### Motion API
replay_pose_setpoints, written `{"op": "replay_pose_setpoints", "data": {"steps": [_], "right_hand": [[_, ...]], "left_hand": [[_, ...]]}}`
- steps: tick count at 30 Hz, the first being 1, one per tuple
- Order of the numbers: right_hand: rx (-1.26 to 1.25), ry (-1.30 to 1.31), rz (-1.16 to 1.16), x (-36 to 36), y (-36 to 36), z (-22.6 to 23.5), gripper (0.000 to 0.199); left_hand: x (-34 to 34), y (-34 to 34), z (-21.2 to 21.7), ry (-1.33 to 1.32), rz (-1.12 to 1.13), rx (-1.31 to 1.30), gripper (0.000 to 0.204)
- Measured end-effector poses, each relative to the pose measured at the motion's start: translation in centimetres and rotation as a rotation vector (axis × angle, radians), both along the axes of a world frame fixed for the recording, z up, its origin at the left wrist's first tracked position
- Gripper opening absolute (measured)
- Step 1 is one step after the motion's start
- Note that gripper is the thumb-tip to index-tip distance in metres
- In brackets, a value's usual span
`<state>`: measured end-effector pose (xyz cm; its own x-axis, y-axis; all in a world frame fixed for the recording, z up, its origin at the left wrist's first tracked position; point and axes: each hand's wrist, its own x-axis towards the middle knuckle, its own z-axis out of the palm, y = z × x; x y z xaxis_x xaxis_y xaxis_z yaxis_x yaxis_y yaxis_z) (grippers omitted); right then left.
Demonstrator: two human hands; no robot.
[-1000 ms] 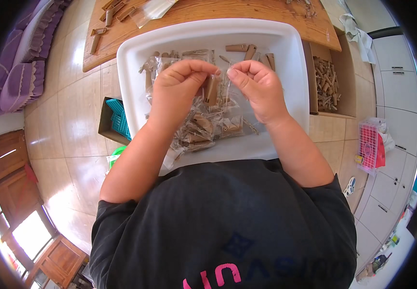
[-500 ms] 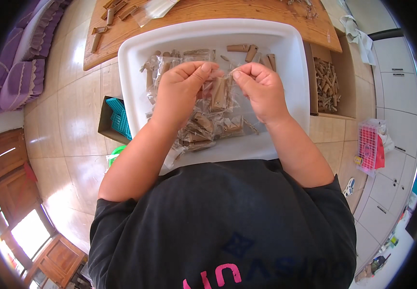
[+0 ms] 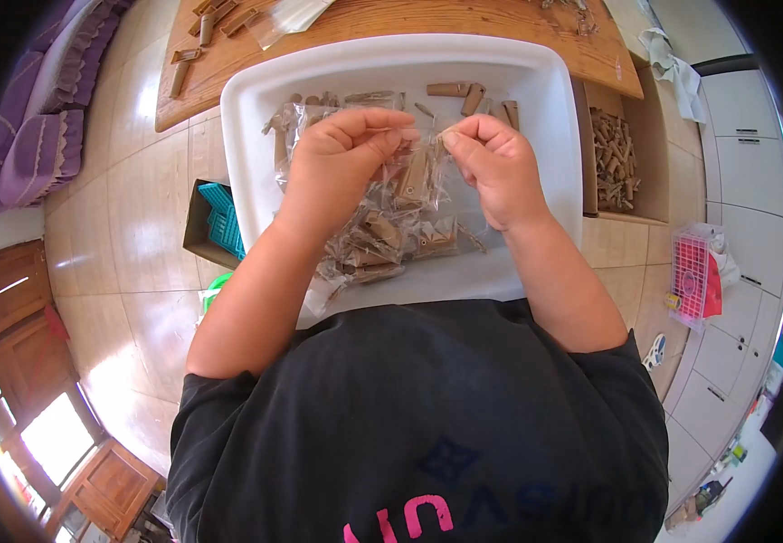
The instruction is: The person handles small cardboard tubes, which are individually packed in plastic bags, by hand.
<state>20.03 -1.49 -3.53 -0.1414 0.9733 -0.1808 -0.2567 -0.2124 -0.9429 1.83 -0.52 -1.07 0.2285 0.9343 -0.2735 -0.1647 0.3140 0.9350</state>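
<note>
Above a white plastic tub [image 3: 245,118], my left hand [image 3: 341,158] and my right hand [image 3: 500,172] face each other with fingertips a short way apart. Between them hangs a small clear plastic bag [image 3: 417,179] with brown pieces in it. My left thumb and fingers close on the left side of its top edge. The right thumb and index finger pinch its other upper corner. Below, in the tub, lie several more clear bags of brown parts [image 3: 378,240], partly covered by my left hand and forearm. Loose brown tapered pieces [image 3: 473,98] rest near the tub's far wall.
Beyond the tub is a wooden table [image 3: 391,20] with brown parts [image 3: 183,68] and clear plastic sleeves [image 3: 296,18]. A cardboard box [image 3: 649,149] of brown pieces stands at the right. On the left, a smaller box [image 3: 201,237] holds teal plastic baskets [image 3: 224,222].
My left fingers have straightened a little and shifted slightly up along the bag's edge. The right hand has moved slightly right, still pinching the bag.
</note>
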Motion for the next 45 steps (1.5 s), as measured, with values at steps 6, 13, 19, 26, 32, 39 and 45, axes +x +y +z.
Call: {"op": "replay_pose_setpoints", "data": {"steps": [6,13,19,26,32,39,45], "right_hand": [[-0.012,0.049,0.024,0.2,0.1,-0.1,0.008],[-0.179,0.074,0.087,0.4,0.3,0.6,0.019],[-0.072,-0.074,0.033,-0.5,-0.1,0.3,0.019],[0.061,-0.228,-0.030,0.5,0.1,1.0,0.022],[0.276,-0.395,-0.429,10.0,0.3,5.8,0.026],[0.104,-0.860,-0.381,14.8,-1.5,2.6,0.029],[0.662,-1.580,-0.118,10.9,-0.6,3.9,0.035]], "left_hand": [[-0.2,0.0,0.1,-0.115,0.034,-0.086,0.011],[-0.5,0.1,-0.5,-0.004,-0.031,0.061,0.010],[-0.1,0.1,0.7,-0.118,0.038,-0.034,0.018],[-0.4,0.1,0.6,0.078,0.019,0.064,0.026],[-2.9,0.0,1.7,0.191,-0.524,0.085,0.018],[-1.9,-0.3,1.3,0.496,-0.782,0.293,0.028],[-1.2,-0.4,0.8,0.364,-0.549,0.271,0.030]]}}
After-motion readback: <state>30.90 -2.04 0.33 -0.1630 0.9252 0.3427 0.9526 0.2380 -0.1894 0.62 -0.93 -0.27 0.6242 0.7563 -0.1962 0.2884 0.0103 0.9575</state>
